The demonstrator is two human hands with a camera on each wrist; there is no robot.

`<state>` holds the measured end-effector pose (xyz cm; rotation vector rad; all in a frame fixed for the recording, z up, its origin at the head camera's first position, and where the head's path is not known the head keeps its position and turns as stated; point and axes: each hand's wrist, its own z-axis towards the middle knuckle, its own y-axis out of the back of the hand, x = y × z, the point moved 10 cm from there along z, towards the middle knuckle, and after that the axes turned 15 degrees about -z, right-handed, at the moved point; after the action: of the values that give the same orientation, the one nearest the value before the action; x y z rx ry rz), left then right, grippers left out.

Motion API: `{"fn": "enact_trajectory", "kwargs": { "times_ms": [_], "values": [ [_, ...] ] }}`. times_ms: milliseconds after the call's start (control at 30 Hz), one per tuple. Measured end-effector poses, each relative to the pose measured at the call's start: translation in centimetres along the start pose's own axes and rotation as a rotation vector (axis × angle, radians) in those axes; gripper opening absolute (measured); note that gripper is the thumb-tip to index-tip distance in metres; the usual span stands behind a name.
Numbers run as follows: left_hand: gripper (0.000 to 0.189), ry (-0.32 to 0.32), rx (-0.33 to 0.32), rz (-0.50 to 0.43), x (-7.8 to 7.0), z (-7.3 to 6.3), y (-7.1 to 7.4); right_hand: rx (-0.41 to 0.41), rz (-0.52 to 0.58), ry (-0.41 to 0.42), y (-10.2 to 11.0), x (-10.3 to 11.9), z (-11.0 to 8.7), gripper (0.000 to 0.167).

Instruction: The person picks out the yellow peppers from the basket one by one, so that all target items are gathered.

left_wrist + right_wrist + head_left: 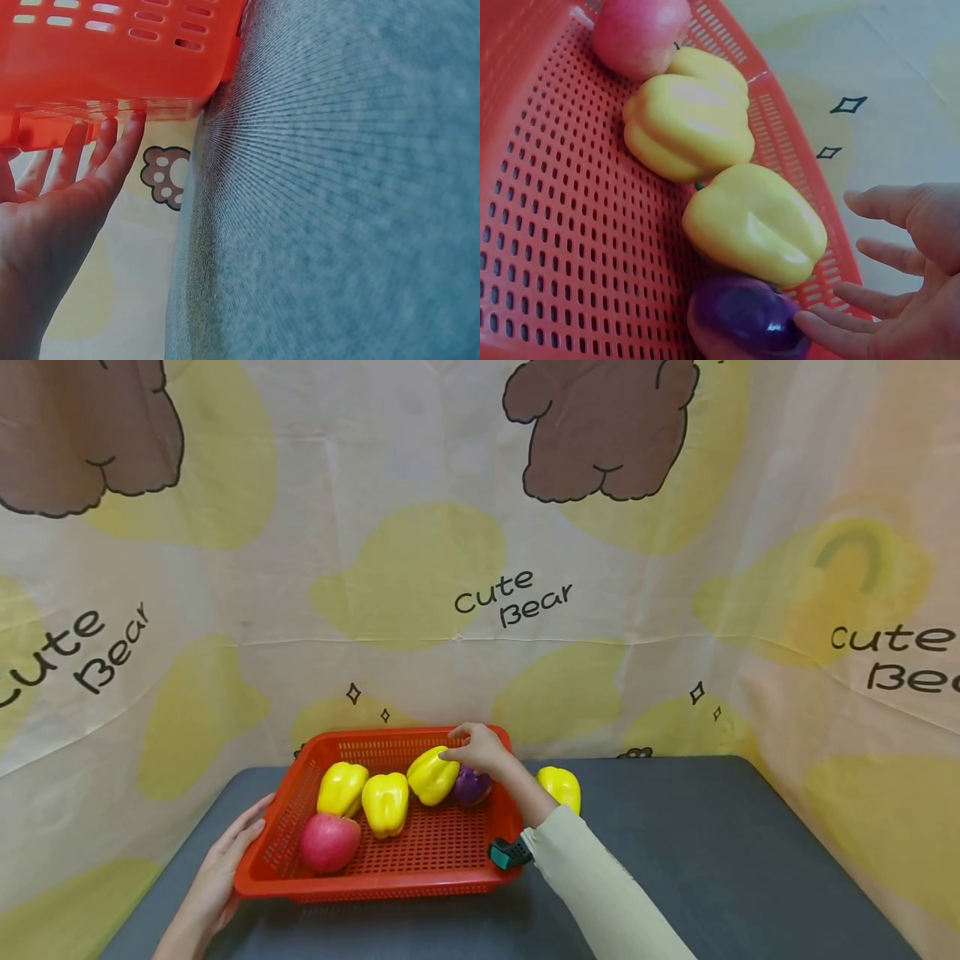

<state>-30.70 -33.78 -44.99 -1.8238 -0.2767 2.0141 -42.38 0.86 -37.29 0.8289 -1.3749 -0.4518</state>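
Note:
My left hand (222, 866) lies along the outer left side of a red perforated plastic basket (390, 887). In the left wrist view its fingers are extended against the basket wall. My right hand (482, 753) hovers over the basket's back right corner, with spread fingers and nothing gripped. Nearest to it are a yellow bell pepper (757, 225) and a round, glossy purple vegetable (742, 319); one fingertip appears at the purple one's edge, though contact is unclear. Two more yellow bell peppers, one at the left (342, 789) and one mid-basket (386, 805), lie near a pinkish-red apple (330, 842).
Another yellow bell pepper (560, 787) sits on the dark grey-blue table (675, 860), outside the basket at its right, partly hidden by the right forearm. A printed cloth (420, 677) with bears and lettering hangs behind the table and along its sides.

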Motion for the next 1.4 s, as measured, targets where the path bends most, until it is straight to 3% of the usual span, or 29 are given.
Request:
{"fn": "enact_trajectory", "kwargs": {
  "times_ms": [267, 733, 1400],
  "values": [
    [0.041, 0.004, -0.005, 0.001, 0.1, -0.3, 0.1, -0.011, -0.03, 0.055, -0.8, 0.7, 1.1, 0.042],
    [0.039, 0.032, -0.068, 0.055, 0.5, 0.1, 0.6, -0.022, -0.093, 0.059, -1.8, 0.7, 1.9, 0.042],
    [0.038, 0.028, -0.049, 0.042, 0.2, 0.1, 0.4, -0.035, -0.104, 0.04, -2.1, 1.1, 1.7, 0.039]
  ]
}}
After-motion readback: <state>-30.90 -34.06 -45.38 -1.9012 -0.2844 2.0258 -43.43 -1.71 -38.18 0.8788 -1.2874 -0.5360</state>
